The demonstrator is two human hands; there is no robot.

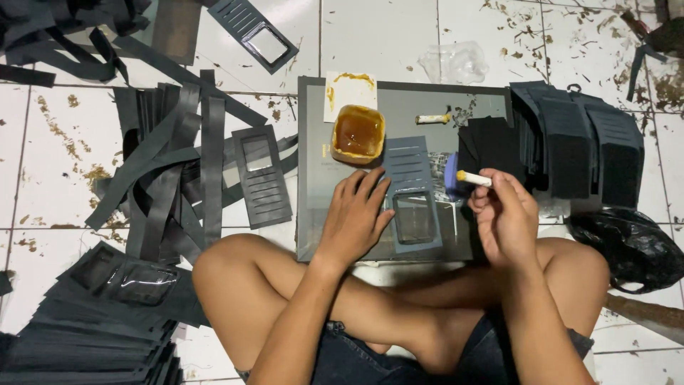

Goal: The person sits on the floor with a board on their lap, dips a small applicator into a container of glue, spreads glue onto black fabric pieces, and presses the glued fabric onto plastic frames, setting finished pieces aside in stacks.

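Observation:
I sit cross-legged on a tiled floor. My left hand [358,214] lies flat, fingers spread, on a grey board [313,142], pressing the left edge of a dark slotted piece with a clear window [413,203]. My right hand [504,214] grips a small glue brush with a pale handle [473,177] and a bluish head, held just right of that piece. A yellow tub of amber glue [358,134] stands on the board just beyond my left fingers.
A stack of black pieces [577,142] lies at the right, a black bag [630,246] beside my right knee. Dark strips and windowed pieces [260,175] are spread at the left, with a pile [92,321] at lower left. Crumpled clear plastic [456,63] lies beyond the board.

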